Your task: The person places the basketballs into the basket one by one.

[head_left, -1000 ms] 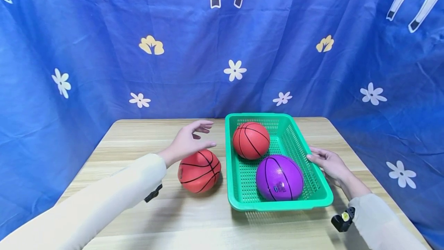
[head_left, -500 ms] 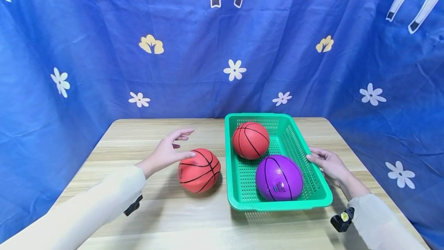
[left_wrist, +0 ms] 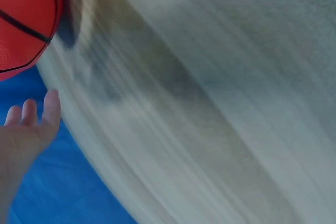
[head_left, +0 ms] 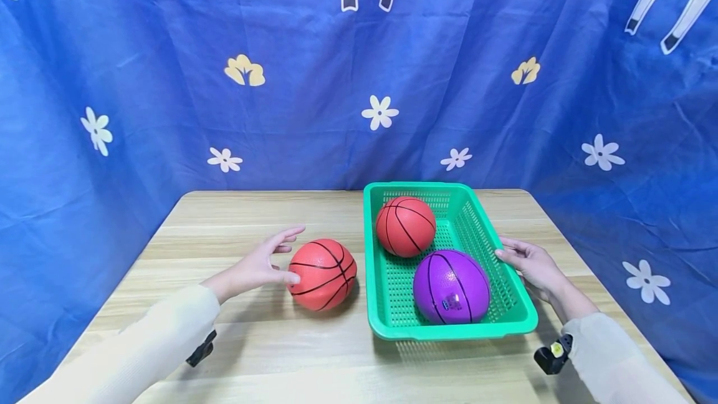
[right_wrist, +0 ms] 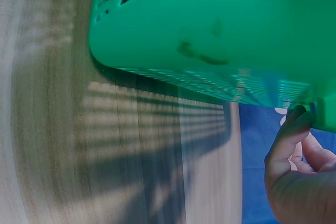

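A red toy basketball (head_left: 324,275) with black lines rests on the table left of the basket. My left hand (head_left: 252,268) is at its left side, fingers spread and thumb overlapping the ball's edge in the head view. In the left wrist view the fingers of that hand (left_wrist: 31,129) point up towards the ball (left_wrist: 23,19). My right hand (head_left: 535,272) pinches the right rim of a green plastic basket (head_left: 454,332), thumb on top. From the right wrist, curled fingers (right_wrist: 291,135) show under the basket's rim. Inside the basket lie another red ball (head_left: 406,227) and a purple ball (head_left: 452,287).
Everything stands on a light wooden table (head_left: 224,223) with rounded far corners. Behind and beside it hangs a blue curtain (head_left: 314,80) printed with white flowers. The basket's shadow (right_wrist: 152,124) falls on the wood beneath it.
My left hand has moved left and down, from above the red ball on the table to its left side. The right hand, basket and balls stay in place.
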`<state>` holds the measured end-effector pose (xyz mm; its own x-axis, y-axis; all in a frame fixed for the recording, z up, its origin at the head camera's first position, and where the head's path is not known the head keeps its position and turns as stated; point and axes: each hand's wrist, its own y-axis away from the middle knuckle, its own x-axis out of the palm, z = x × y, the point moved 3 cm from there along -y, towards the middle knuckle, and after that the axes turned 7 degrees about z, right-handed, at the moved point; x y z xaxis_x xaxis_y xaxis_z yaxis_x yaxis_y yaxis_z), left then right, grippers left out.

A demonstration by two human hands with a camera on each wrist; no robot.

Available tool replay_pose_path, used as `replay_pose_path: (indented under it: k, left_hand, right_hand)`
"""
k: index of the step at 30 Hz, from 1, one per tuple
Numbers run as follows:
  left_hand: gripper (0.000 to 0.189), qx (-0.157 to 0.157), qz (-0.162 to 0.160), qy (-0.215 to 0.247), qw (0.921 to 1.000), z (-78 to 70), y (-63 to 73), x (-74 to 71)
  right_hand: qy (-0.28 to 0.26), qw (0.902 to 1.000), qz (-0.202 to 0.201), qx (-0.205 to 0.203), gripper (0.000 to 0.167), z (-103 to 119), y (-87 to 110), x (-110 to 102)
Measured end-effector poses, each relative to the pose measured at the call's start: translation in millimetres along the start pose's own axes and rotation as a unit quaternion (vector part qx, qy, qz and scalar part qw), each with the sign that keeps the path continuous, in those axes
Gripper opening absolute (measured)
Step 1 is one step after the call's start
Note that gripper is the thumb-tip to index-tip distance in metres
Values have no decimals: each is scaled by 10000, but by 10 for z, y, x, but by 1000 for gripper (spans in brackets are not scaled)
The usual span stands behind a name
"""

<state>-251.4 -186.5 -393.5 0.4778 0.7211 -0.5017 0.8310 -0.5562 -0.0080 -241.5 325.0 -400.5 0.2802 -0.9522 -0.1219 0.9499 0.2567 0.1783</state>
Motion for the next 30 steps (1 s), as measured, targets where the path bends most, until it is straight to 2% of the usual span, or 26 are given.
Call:
replay_pose_path:
  k: [5, 8, 13, 17, 22, 30]
  left_hand:
    - [94, 7, 241, 190, 9995, 94, 24, 49]
    - [94, 89, 293, 240, 9992, 138, 19, 76]
    - [91, 68, 319, 288, 9991, 183, 7, 120]
    - [89, -13, 381, 645, 9972, 197, -1, 154]
    - [88, -149, 432, 1242, 9912, 217, -1, 190]
    - [85, -195, 291, 1513, 9879, 277, 15, 194]
  right_hand:
    - [-1, 10000, -16, -24, 69, -30, -6, -13]
    - [-47, 10000, 60, -38, 73, -49, -12, -20]
    - [-255, 9996, 113, 39, 77, -203, -120, -139]
    - [-378, 9992, 98, 124, 82, -332, -204, -238]
    - [-396, 9991, 160, 49, 89, -368, -219, -260]
    - [-378, 9991, 5, 209, 96, -442, -264, -300]
